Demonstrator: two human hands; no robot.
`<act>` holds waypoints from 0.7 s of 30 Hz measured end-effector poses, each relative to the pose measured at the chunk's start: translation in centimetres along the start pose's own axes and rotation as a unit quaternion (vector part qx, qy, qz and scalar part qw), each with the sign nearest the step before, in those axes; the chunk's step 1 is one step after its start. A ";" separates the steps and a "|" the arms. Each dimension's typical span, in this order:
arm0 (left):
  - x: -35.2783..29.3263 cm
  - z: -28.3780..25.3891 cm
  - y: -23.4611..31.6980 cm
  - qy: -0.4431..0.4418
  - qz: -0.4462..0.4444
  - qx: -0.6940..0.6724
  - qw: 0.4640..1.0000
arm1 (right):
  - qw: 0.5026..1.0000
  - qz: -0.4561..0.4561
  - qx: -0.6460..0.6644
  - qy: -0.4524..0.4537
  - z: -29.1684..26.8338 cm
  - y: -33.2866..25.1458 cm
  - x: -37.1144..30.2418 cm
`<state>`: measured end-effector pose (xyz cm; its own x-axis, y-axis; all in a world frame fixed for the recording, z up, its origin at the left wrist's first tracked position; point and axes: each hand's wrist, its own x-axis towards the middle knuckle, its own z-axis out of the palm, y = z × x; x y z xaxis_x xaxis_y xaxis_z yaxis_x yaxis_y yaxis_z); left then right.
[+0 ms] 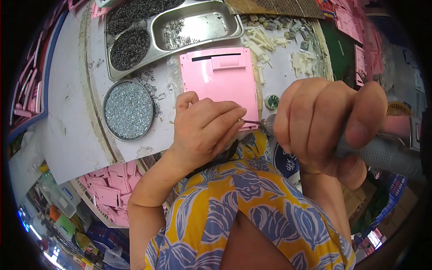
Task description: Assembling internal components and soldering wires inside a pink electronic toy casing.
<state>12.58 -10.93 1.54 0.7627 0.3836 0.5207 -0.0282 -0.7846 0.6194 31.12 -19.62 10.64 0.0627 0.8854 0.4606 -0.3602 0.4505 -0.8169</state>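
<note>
A pink plastic panel (216,85) with a dark slot and a raised block near its far edge lies on the table in front of me. My left hand (202,123) is over its near part, fingers drawn together at the tip of a thin driver bit. Something tiny and shiny shows at those fingertips, too small to name surely. Wrapped in my right hand (321,121) is a grey power screwdriver (378,155), held sideways with its bit pointing left. A round dish (104,110) full of small silvery screws (128,110) stands left of the panel.
Beyond the panel is a divided metal tray (155,28) with dark springs (130,49). White plastic pieces (261,38) and small metal parts (301,27) lie at the far right. A small green-filled container (272,101) sits beside the panel. Pink parts (112,189) fill a box below the table's left edge.
</note>
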 end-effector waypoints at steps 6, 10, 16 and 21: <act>0.3 0.2 0.0 -0.015 0.015 -0.005 1.000 | 0.999 0.019 -0.022 0.034 0.2 0.1 -0.4; 0.2 0.2 -0.4 -0.013 0.026 0.015 0.999 | 0.997 0.035 -0.033 0.054 0.7 0.7 -0.4; 1.6 -1.4 -2.3 0.077 -0.025 0.011 0.997 | 0.984 -0.054 -0.142 0.091 -3.5 2.5 1.0; 1.1 -1.4 -2.9 0.015 -0.067 -0.036 0.997 | 0.986 -0.068 -0.132 0.068 -8.6 6.4 2.8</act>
<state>12.59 -7.57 1.14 0.7428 0.4985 0.4469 0.0253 -0.6879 0.7253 37.02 -13.27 3.71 0.2253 0.8136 0.5360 -0.0851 0.5644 -0.8211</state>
